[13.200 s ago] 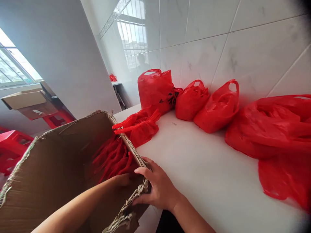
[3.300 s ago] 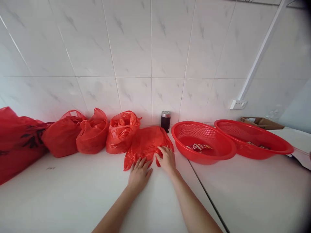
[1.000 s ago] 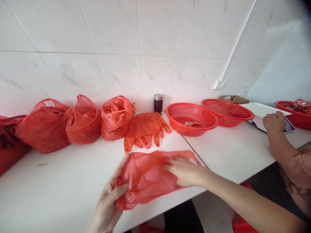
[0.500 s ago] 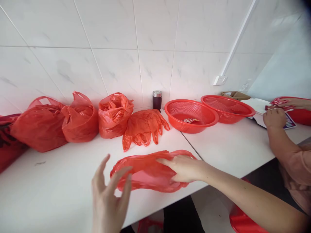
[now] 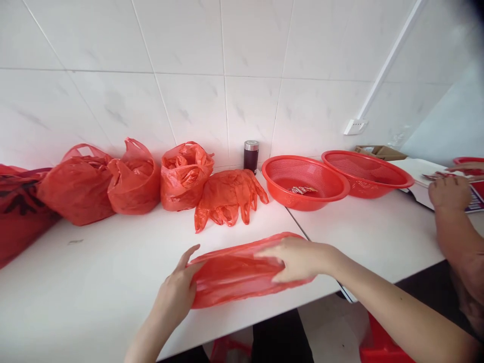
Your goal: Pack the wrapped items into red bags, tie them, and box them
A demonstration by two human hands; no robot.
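Observation:
A red plastic bag lies on the white table in front of me, its wide mouth facing up and its rim stretched lengthwise. My left hand takes hold of the bag's left end; one finger sticks up and another reaches over the rim, the rest being partly hidden. Inside the bag's right end is my right hand, slightly blurred, its fingers apart and pointing left. Just behind the bag, several flat red plastic bags lie in a loose pile with their handles towards me.
Several filled red bags line the wall at left. A dark tumbler stands beside a red colander holding small wrappers. Behind that is another colander. At far right, a co-worker's hand rests by a printed sheet.
My left hand has moved from the air onto the bag's left end. The bag's mouth is stretched tauter, and my right hand has shifted slightly right inside it. The whole view has swung slightly left.

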